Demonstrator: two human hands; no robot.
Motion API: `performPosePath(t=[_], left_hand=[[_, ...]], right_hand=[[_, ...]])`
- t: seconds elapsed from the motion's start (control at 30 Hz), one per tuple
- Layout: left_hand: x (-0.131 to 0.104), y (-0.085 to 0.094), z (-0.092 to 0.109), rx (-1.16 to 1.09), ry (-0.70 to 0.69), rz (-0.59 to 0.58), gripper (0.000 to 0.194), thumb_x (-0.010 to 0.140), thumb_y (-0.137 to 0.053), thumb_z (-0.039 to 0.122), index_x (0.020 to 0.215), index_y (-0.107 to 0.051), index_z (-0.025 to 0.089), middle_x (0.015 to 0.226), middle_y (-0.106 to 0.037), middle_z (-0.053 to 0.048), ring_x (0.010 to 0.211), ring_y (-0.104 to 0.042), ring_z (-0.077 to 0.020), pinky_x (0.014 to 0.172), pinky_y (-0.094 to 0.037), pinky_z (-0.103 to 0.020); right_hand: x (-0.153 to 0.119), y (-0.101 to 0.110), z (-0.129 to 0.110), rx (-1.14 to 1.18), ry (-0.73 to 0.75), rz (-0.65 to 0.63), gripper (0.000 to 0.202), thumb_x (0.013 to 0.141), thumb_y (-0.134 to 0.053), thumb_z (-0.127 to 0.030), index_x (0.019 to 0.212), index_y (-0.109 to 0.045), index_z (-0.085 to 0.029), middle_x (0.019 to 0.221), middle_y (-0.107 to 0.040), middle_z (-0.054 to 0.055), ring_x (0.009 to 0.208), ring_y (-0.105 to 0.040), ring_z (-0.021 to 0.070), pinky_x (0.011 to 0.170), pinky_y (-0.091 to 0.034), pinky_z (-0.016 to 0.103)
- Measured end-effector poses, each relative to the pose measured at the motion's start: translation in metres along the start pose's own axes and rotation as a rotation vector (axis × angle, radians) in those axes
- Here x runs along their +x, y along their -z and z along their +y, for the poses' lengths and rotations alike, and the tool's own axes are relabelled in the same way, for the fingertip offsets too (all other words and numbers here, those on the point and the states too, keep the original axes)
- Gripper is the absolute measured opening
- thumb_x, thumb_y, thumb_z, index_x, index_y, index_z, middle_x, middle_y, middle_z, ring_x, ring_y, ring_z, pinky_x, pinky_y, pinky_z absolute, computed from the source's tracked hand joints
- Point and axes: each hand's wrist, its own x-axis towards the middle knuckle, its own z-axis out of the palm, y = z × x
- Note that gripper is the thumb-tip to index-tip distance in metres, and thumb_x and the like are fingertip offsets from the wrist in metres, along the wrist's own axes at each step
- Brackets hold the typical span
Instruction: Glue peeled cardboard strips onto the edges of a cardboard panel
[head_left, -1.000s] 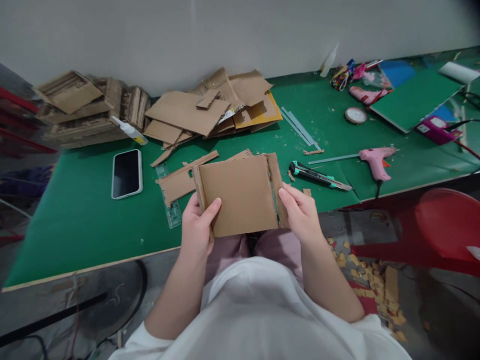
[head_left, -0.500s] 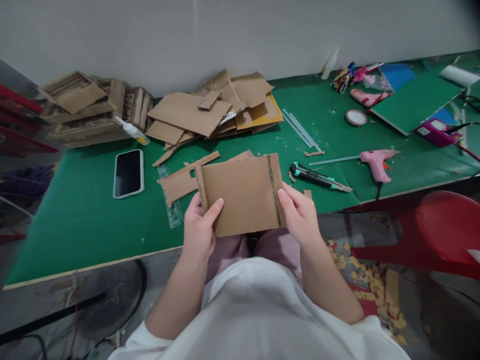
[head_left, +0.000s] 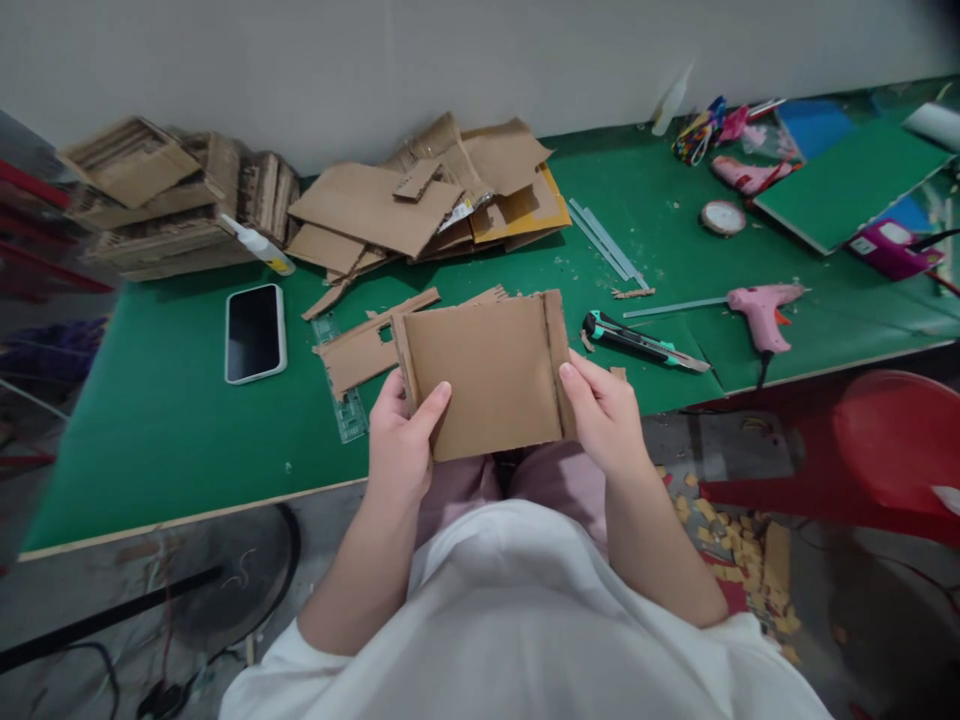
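Note:
A cardboard panel (head_left: pixel 487 375) with narrow raised strips along its left and right sides is held over the table's front edge, above my lap. My left hand (head_left: pixel 405 430) grips its left side, thumb on the face and fingers behind. At the right strip, my right hand (head_left: pixel 606 408) holds on with the thumb in front. Behind the panel lie a cut cardboard piece (head_left: pixel 358 360) with a small square hole and a clear ruler (head_left: pixel 351 418). A box cutter (head_left: pixel 645 343) with its blade out lies to the right.
The green table (head_left: pixel 180 440) bears a phone (head_left: pixel 256 333), a glue bottle (head_left: pixel 259 245), cardboard scraps (head_left: pixel 375 205), stacked cardboard frames (head_left: pixel 165 225), glue sticks (head_left: pixel 604 240), tape (head_left: pixel 723 217) and a pink glue gun (head_left: pixel 765 315). A red stool (head_left: pixel 892 440) stands at right.
The gap between the panel and its right strip has closed; the strip now sits against the panel. Both hands keep their hold. The view has shifted slightly.

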Motion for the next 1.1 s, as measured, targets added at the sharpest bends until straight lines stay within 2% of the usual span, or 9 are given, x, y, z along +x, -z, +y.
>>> performPosePath(t=[0.2, 0.7, 0.93, 1.1], left_hand=[[0.001, 0.001, -0.003, 0.028, -0.011, -0.016, 0.038, 0.066, -0.070, 0.021, 0.102, -0.057, 0.019, 0.097, -0.065, -0.004, 0.086, -0.063, -0.0199, 0.073, -0.053, -0.030], [-0.002, -0.001, -0.010, 0.053, -0.034, -0.015, 0.041, 0.067, -0.069, 0.024, 0.105, -0.055, 0.018, 0.101, -0.064, -0.006, 0.087, -0.062, -0.0189, 0.074, -0.053, -0.030], [-0.005, -0.002, -0.011, 0.050, -0.016, 0.001, 0.044, 0.068, -0.069, 0.026, 0.107, -0.053, 0.017, 0.102, -0.064, -0.008, 0.088, -0.062, -0.0201, 0.075, -0.053, -0.031], [-0.008, -0.002, -0.013, -0.010, -0.011, -0.002, 0.044, 0.068, -0.069, 0.025, 0.108, -0.052, 0.020, 0.103, -0.063, -0.006, 0.089, -0.061, -0.0178, 0.075, -0.053, -0.028]], right_hand=[[0.001, 0.000, 0.002, -0.047, 0.016, 0.004, 0.035, 0.087, -0.040, -0.033, 0.120, -0.054, -0.026, 0.105, -0.065, 0.000, 0.089, -0.062, 0.0167, 0.078, -0.048, 0.030], [0.000, 0.000, 0.003, -0.159, 0.151, 0.017, 0.036, 0.088, -0.039, -0.023, 0.122, -0.051, -0.023, 0.114, -0.061, 0.002, 0.092, -0.061, 0.0155, 0.080, -0.047, 0.026], [0.001, 0.000, 0.003, -0.208, 0.182, 0.015, 0.037, 0.087, -0.040, -0.022, 0.122, -0.051, -0.022, 0.108, -0.064, 0.002, 0.086, -0.061, 0.0138, 0.075, -0.046, 0.023], [-0.001, 0.001, 0.003, -0.226, 0.223, 0.049, 0.038, 0.087, -0.041, -0.021, 0.123, -0.050, -0.021, 0.106, -0.064, 0.004, 0.085, -0.060, 0.0134, 0.075, -0.045, 0.024]])
